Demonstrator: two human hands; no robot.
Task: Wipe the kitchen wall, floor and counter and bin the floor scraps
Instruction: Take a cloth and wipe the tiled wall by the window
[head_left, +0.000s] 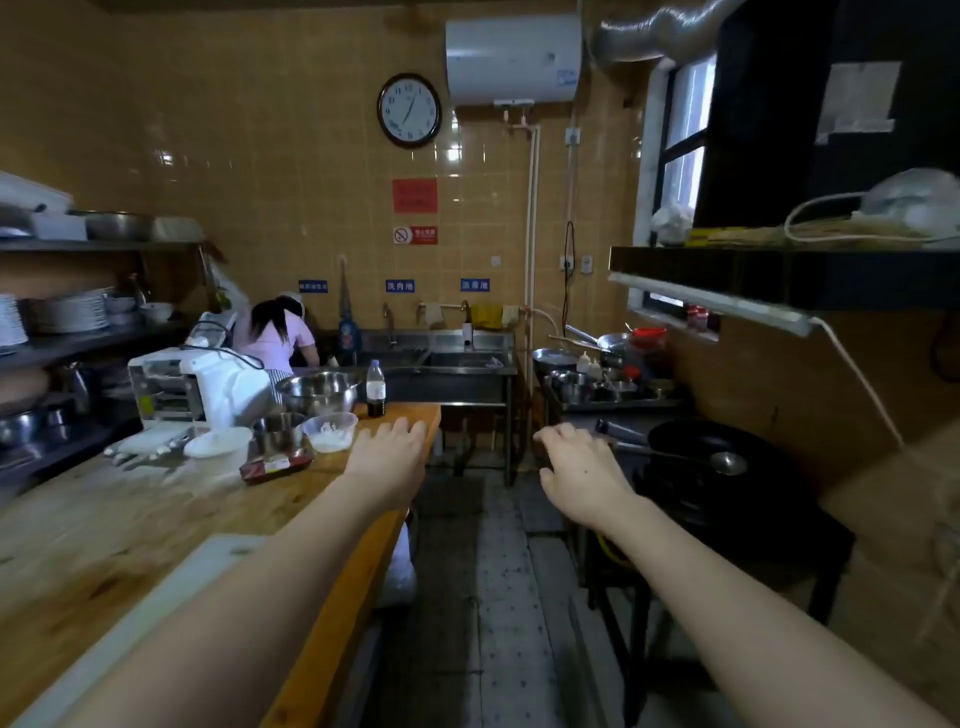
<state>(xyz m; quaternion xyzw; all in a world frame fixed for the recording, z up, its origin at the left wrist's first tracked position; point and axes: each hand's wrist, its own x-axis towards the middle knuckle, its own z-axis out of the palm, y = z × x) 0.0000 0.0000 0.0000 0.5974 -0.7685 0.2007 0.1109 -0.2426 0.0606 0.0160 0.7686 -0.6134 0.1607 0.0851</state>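
- Left hand (387, 454), centre of frame: extended forward, palm down, fingers spread and empty, above the right edge of the wooden counter (130, 530).
- Right hand (579, 475), right of centre: likewise outstretched, fingers apart, gripping nothing, near a black wok (701, 441) and ladle (727, 462).
- Counter, lower left: bears a steel bowl (318, 391), a dark-liquid bottle (375, 388), a white machine (197, 387) and small containers.
- Floor (483, 597), lower centre: grey tiled aisle between counter and stove stand.
- Tiled wall (291, 171), upper centre: carries a clock (409, 110), a water heater (513, 58) and red signs.
- Background, left of centre: a second person (275, 338) stands beside the steel sinks (441, 358).
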